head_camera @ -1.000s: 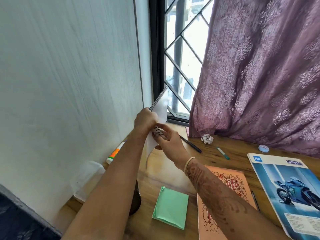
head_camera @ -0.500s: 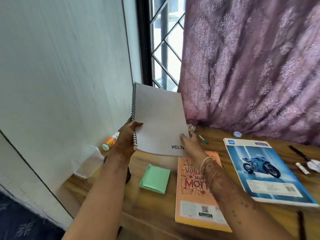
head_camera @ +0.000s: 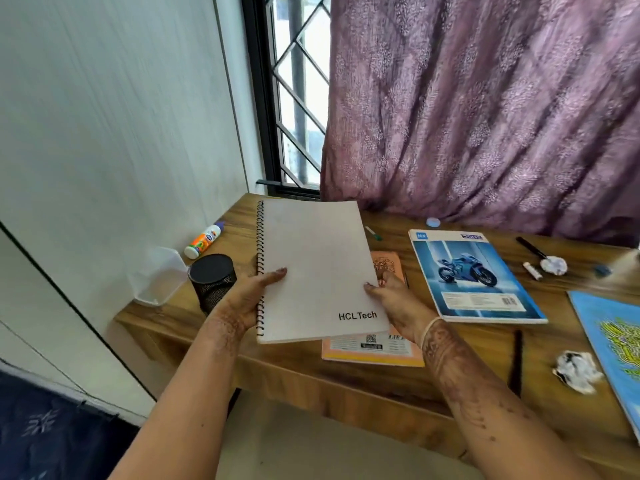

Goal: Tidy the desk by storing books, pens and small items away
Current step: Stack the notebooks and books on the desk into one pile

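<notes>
A white spiral notebook [head_camera: 317, 268] marked "HCL Tech" is held flat above the wooden desk [head_camera: 381, 386]. My left hand [head_camera: 247, 299] grips its spiral edge, thumb on the cover. My right hand [head_camera: 394, 299] grips its right edge. Under it lies an orange book [head_camera: 374, 348]. A motorcycle-cover book [head_camera: 471, 275] lies to the right, and a blue book [head_camera: 613, 341] at the far right edge. A black mesh pen holder [head_camera: 212, 278] stands at the left. Pens lie on the desk: a green one [head_camera: 373, 233], a black marker [head_camera: 530, 247] and a dark pen [head_camera: 516, 362].
A clear plastic box [head_camera: 157, 275] and a glue bottle [head_camera: 202, 240] sit by the left wall. Crumpled paper balls [head_camera: 576, 370] [head_camera: 554, 264], a small round blue item [head_camera: 433, 222], a small white tube [head_camera: 532, 271] lie around. A purple curtain [head_camera: 485, 109] hangs behind the desk.
The notebook has come down from upright near the window to flat over the desk. My view has pulled back and right, and the green pad is no longer visible.
</notes>
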Demonstrator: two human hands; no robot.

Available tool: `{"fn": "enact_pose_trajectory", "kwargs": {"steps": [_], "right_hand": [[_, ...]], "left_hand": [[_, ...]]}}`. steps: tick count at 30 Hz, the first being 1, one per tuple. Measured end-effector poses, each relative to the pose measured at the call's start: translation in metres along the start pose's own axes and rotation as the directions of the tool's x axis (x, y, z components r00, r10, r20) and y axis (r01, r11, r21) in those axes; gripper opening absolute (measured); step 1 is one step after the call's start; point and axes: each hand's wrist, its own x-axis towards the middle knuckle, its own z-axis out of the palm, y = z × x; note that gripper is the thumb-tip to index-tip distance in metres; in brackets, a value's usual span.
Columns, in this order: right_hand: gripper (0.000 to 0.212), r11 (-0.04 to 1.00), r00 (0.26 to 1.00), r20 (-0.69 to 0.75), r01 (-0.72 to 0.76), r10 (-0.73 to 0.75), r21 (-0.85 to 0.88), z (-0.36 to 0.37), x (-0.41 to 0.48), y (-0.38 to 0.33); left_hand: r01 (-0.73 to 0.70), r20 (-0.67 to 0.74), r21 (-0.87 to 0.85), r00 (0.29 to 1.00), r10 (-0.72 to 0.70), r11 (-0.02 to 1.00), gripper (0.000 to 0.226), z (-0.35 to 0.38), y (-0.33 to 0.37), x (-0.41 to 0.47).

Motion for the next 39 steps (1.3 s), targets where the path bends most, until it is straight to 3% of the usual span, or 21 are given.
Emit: {"fn": "enact_pose_trajectory", "kwargs": {"steps": [1,3,6,8,12,17,21,26,30,32,34,35,36,37,39], "right_hand": [[0.008,1.0,1.0,-0.023,-0.001,0.0,-0.023,0.0,-0.003,0.001],[0.023,0.978,0.989,-0.14,0.014,-0.044,-0.209,0.0,-0.007,0.007],[0.038,0.774,0.881,-0.395,-0.054,-0.26,-0.631,-0.004,-0.007,0.029],[0.042,0.642,0.834,-0.437,-0.137,-0.336,-0.755,-0.004,-0.009,0.048],[0.071,0.532,0.824,-0.479,-0.27,-0.304,-0.803,0.008,-0.016,0.068],[0.086,0.388,0.811,-0.488,-0.357,-0.323,-0.85,0.021,-0.021,0.077],[0.102,0.424,0.771,-0.57,-0.432,-0.284,-0.796,0.022,-0.022,0.078],[0.099,0.427,0.757,-0.604,-0.474,-0.249,-0.77,0.024,-0.018,0.071],[0.098,0.493,0.725,-0.65,-0.489,-0.229,-0.719,0.024,-0.015,0.059],[0.088,0.689,0.68,-0.686,-0.367,-0.26,-0.625,0.022,-0.016,0.054],[0.071,0.968,0.631,-0.77,-0.119,-0.097,-0.22,0.018,-0.018,0.045],[0.062,0.998,0.649,-0.759,-0.013,0.052,0.058,0.015,-0.018,0.04],[0.054,0.963,0.691,-0.705,0.045,0.162,0.266,0.012,-0.018,0.037],[0.048,0.929,0.731,-0.649,0.057,0.21,0.365,0.009,-0.019,0.033],[0.046,0.917,0.788,-0.585,0.069,0.192,0.394,0.008,-0.019,0.02]], "left_hand": [[0.017,-0.012,0.0,1.0,-0.017,1.0,0.046,-0.002,-0.004,-0.002],[0.045,-0.031,0.009,0.999,-0.045,0.999,0.039,-0.006,-0.01,-0.007],[0.065,-0.03,0.017,0.997,-0.064,0.998,0.039,-0.019,-0.02,-0.012],[0.075,-0.002,0.015,0.997,-0.075,0.997,0.048,-0.031,-0.023,-0.014],[0.107,0.024,0.017,0.994,-0.107,0.994,0.049,-0.047,-0.023,-0.017],[0.161,0.031,0.02,0.986,-0.162,0.987,0.048,-0.058,-0.018,-0.024],[0.187,0.029,0.035,0.982,-0.188,0.982,0.048,-0.067,-0.014,-0.029],[0.203,0.059,0.029,0.977,-0.204,0.979,0.046,-0.072,-0.011,-0.031],[0.211,0.069,0.048,0.974,-0.214,0.976,0.047,-0.072,-0.012,-0.033],[0.219,0.067,0.053,0.973,-0.222,0.974,0.047,-0.071,-0.012,-0.033],[0.237,0.06,0.047,0.969,-0.239,0.97,0.045,-0.068,-0.013,-0.032],[0.247,0.059,0.043,0.967,-0.249,0.968,0.045,-0.067,-0.012,-0.032],[0.256,0.06,0.041,0.964,-0.258,0.966,0.046,-0.064,-0.012,-0.032],[0.263,0.063,0.042,0.962,-0.265,0.964,0.047,-0.063,-0.011,-0.031],[0.268,0.075,0.037,0.96,-0.27,0.963,0.051,-0.06,-0.009,-0.028]]}}
